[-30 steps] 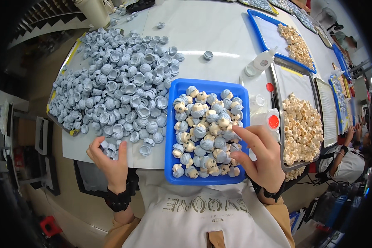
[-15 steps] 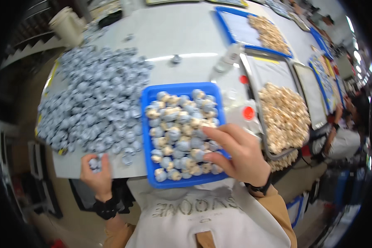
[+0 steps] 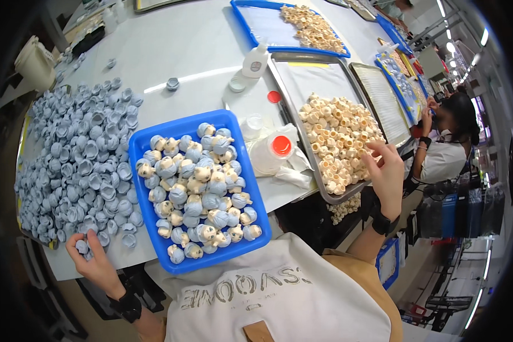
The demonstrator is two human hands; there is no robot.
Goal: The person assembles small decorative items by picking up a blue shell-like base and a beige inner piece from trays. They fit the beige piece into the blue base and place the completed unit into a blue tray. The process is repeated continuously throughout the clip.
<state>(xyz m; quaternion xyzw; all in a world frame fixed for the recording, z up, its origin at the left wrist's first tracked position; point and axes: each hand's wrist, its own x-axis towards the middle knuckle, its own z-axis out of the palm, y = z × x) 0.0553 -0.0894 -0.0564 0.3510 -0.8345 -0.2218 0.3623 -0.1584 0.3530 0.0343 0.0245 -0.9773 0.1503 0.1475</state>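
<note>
**Two hands apart at a bench of small figure heads**

Take the blue tray (image 3: 135, 149) at the near middle of the white table (image 3: 194, 45) as the landmark. It holds a crowded batch of small heads with blue-grey hair and cream faces (image 3: 198, 191).

Just right of the blue tray lies a clear bottle with a red cap (image 3: 272, 151) on crumpled white wrapping, with a loose red cap beyond it. Farther back from the tray stands a white squeeze bottle (image 3: 255, 61) bearing a small dark label, with a round white lid beside it.

Left of the blue tray spreads a loose heap of blue-grey hair pieces (image 3: 77, 162) straight on the table. The left hand (image 3: 91, 259) rests at the near end of this heap, below the tray's left corner, its fingers curled closed on one or two blue-grey pieces (image 3: 83, 246).

Right of the blue tray, past the bottles, sits a metal tray (image 3: 295, 85) lined with white paper and carrying a pile of cream bare heads (image 3: 336, 134). The right hand (image 3: 389, 174) is raised at the near right edge of that pile, fingers spread loosely; whether it grips a cream head cannot be told.

Behind the metal tray lies a second blue tray (image 3: 246, 21) with cream pieces at its far end. More trays run off to the right, where another person (image 3: 444, 154) sits.
</note>
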